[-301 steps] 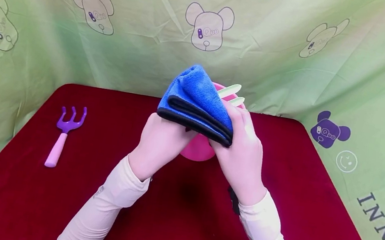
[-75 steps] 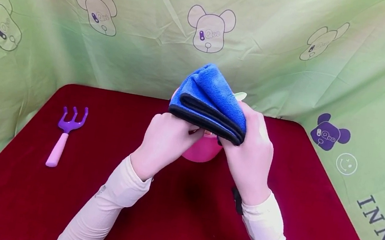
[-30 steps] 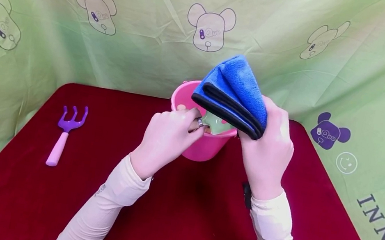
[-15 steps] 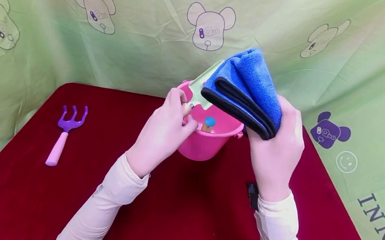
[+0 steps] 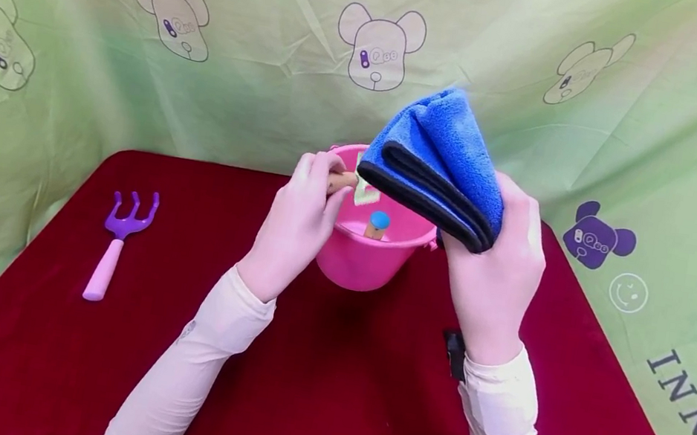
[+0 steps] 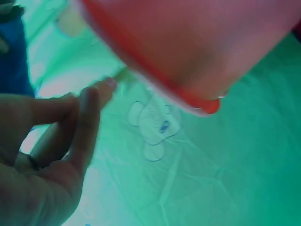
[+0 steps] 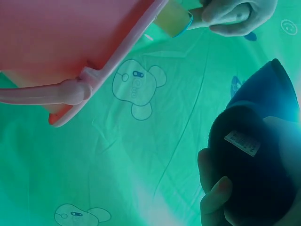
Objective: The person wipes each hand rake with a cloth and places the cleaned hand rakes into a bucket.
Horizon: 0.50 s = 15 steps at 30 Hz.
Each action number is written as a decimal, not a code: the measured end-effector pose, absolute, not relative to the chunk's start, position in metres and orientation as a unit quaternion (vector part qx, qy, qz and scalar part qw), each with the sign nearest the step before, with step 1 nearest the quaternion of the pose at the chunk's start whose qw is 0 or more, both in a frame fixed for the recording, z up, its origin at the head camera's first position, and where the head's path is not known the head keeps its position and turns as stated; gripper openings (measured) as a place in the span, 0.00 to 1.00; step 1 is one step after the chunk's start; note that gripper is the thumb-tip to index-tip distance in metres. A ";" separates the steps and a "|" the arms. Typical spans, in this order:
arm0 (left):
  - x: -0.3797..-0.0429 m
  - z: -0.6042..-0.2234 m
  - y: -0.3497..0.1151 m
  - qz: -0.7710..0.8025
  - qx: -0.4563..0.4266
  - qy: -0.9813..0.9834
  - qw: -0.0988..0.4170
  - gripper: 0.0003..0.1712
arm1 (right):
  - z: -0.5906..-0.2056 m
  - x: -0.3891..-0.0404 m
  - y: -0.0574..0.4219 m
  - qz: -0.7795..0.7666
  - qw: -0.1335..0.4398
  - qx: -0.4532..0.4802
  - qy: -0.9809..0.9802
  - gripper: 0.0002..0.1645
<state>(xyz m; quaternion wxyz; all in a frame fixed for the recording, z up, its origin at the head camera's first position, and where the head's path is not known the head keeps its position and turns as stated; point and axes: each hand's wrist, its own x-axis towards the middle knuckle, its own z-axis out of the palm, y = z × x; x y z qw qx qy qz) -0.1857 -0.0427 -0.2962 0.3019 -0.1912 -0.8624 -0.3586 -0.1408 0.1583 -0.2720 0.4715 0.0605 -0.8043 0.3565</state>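
Note:
My left hand (image 5: 297, 221) pinches the wooden handle of a small garden trowel (image 5: 341, 183) at the left rim of a pink bucket (image 5: 357, 268). The trowel's light green blade slants over the bucket's mouth, partly hidden by a folded blue towel (image 5: 449, 150) with black edging. That towel is gripped by my right hand (image 5: 495, 277), above the bucket's right side. In the right wrist view a pale label (image 7: 242, 142) shows on the towel. Inside the bucket stands a wooden handle with a blue end (image 5: 378, 222); its lower part is hidden.
A toy hand rake (image 5: 115, 243) with purple tines and a pink grip lies on the left of the dark red tablecloth (image 5: 322, 394). A green printed curtain (image 5: 257, 106) hangs close behind and beside the table. The bucket's carrying handle (image 7: 47, 94) hangs outside its wall.
My right hand has carried the towel rightward, uncovering the bucket. The left hand has raised the trowel by its handle and shifted left to the rim. The rake has stayed put.

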 end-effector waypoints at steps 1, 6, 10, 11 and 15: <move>-0.188 -0.297 -0.042 -0.364 -0.192 -0.861 0.300 0.16 | -0.272 -0.141 0.158 0.356 0.471 0.061 -0.805 0.28; -0.199 -0.305 -0.039 -0.358 -0.196 -0.866 0.290 0.17 | -0.273 -0.142 0.157 0.352 0.473 0.064 -0.805 0.28; -0.206 -0.314 -0.037 -0.268 -0.195 -0.882 0.335 0.17 | -0.274 -0.142 0.156 0.349 0.472 0.068 -0.807 0.28; -0.208 -0.316 -0.037 -0.241 -0.193 -0.884 0.352 0.17 | -0.274 -0.142 0.156 0.349 0.471 0.068 -0.807 0.28; -0.212 -0.322 -0.036 -0.173 -0.190 -0.884 0.391 0.18 | -0.274 -0.141 0.155 0.350 0.469 0.069 -0.808 0.29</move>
